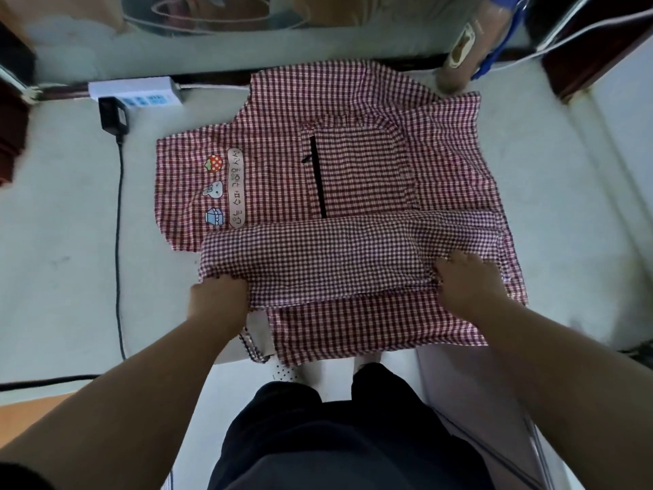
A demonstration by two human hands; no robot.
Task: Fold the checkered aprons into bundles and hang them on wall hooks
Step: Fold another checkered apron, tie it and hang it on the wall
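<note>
Head view, apron (328,164) fold held between left hand (219,301), right hand (467,282)

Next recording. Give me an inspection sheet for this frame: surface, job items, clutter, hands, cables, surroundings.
Surface: pale grey-white tabletop, faintly marked.
Job's things: red-and-white checkered fabric apron spread flat, cartoon patches and a pocket with a black strip facing up; near edge folded over into a band. No wall hooks seen.
Clutter: white power strip far left; tan object with a blue part far right, identity unclear.
Grippers: left hand and right hand each grip one end of the folded band.
Cables: black cable runs from a black plug to the near edge; white cable far right.
Surroundings: person's dark trousers; background blurred.
</note>
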